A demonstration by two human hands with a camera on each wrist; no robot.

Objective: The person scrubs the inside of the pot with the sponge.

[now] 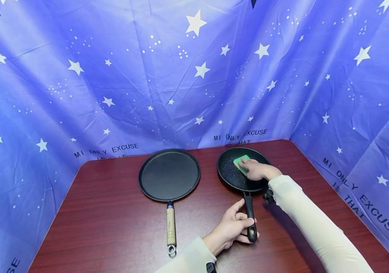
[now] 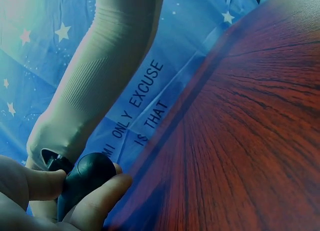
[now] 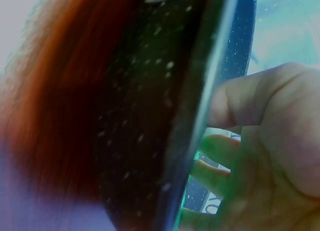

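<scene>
A black speckled frying pan [image 1: 226, 176] lies on the table's right half, its black handle [image 1: 249, 206] pointing towards me. My left hand [image 1: 226, 229] grips that handle near its end; the left wrist view shows thumb and fingers on either side of the handle end [image 2: 92, 171]. Inside the pan, my right hand [image 1: 258, 170] holds a green and yellow sponge [image 1: 245, 157] against the cooking surface. From the right wrist, the pan's outer wall [image 3: 145, 116] hides most of the sponge, leaving a thin green edge beside my right hand [image 3: 275, 146].
To the left lies a flat black crepe pan [image 1: 169, 174] with a wooden handle [image 1: 170, 225] ending in a metal ring. Both pans are on a dark red wooden table [image 1: 112, 212]. Blue star-patterned curtain [image 1: 146, 76] hangs around the back and sides.
</scene>
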